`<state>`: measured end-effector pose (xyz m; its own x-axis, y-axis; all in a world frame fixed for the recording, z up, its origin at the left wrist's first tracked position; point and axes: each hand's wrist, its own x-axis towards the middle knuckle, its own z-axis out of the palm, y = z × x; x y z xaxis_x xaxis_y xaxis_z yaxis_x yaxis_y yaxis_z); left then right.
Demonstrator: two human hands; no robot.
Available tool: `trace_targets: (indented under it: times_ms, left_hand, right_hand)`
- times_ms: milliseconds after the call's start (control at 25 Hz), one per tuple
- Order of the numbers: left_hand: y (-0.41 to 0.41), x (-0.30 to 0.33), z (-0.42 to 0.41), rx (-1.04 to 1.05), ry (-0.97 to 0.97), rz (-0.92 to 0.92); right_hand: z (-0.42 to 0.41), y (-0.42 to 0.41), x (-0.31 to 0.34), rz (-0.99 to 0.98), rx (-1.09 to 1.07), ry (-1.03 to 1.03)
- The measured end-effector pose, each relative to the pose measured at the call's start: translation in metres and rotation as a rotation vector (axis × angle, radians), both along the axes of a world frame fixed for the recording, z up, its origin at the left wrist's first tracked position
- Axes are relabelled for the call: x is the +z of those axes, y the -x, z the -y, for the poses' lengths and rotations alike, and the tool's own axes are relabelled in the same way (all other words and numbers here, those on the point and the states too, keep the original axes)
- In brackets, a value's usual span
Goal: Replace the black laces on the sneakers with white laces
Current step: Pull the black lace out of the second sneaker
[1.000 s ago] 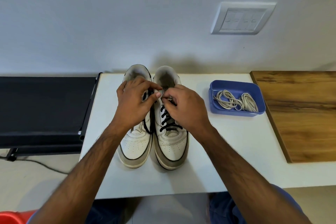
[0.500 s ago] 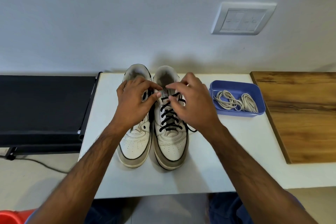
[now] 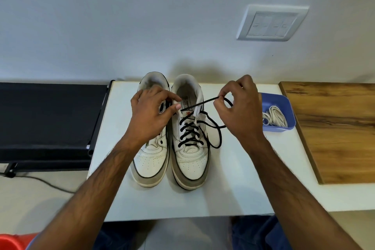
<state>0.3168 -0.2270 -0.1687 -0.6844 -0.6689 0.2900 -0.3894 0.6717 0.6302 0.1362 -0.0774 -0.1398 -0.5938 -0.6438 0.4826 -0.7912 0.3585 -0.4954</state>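
Bare forearms, no sleeves — blue trousers [image 3: 261, 235] below.

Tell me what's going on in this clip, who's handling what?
A person is unlacing the right sneaker of a pair on a white table. The right hand pinches the black lace and draws it taut, away from the top eyelets, while the left hand steadies the shoe at its tongue. The lower rows are still laced. The left sneaker shows no lace where visible. White laces wait in a blue tray nearby.
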Motion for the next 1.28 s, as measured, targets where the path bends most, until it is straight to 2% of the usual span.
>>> trace_targets:
  times_ms: [240, 520, 640, 760, 920, 960, 1080, 1160, 1200, 1240, 1280]
  left_hand:
    - [0.001, 0.000, -0.001, 0.001, -0.002, -0.009]
    - [0.000, -0.001, -0.001, -0.010, -0.004, 0.010]
    - [0.001, 0.000, -0.001, -0.006, -0.010, 0.014]
    - [0.000, 0.000, 0.000, -0.004, -0.012, 0.011]
    - [0.000, 0.000, -0.001, -0.008, -0.011, 0.018]
    - [0.000, 0.000, -0.001, -0.009, -0.008, 0.024]
    - [-0.001, -0.002, -0.002, -0.007, 0.031, 0.052]
    - [-0.001, -0.004, -0.006, -0.006, 0.084, 0.078]
    - [0.000, -0.005, -0.008, -0.005, 0.098, 0.088]
    - [0.001, -0.005, -0.010, -0.001, 0.100, 0.097]
    - [0.001, -0.004, -0.012, 0.004, 0.093, 0.105]
  right_hand:
    - [0.020, -0.037, -0.009, -0.135, 0.276, -0.185]
    - [0.024, -0.042, -0.013, -0.155, 0.195, -0.183]
    - [0.014, -0.018, -0.008, 0.012, 0.038, -0.007]
    - [0.006, -0.005, -0.007, 0.197, 0.054, 0.176]
    - [0.012, -0.018, -0.007, 0.213, 0.175, 0.037]
    - [0.012, -0.020, -0.003, 0.321, 0.243, 0.048]
    - [0.004, -0.011, 0.015, 0.916, 0.610, 0.167]
    - [-0.006, 0.000, 0.028, 1.235, 0.761, 0.230]
    - [-0.010, 0.006, 0.031, 1.297, 0.776, 0.235]
    - [-0.014, 0.010, 0.033, 1.254, 0.752, 0.191]
    - [-0.016, 0.014, 0.031, 1.097, 0.699, 0.084]
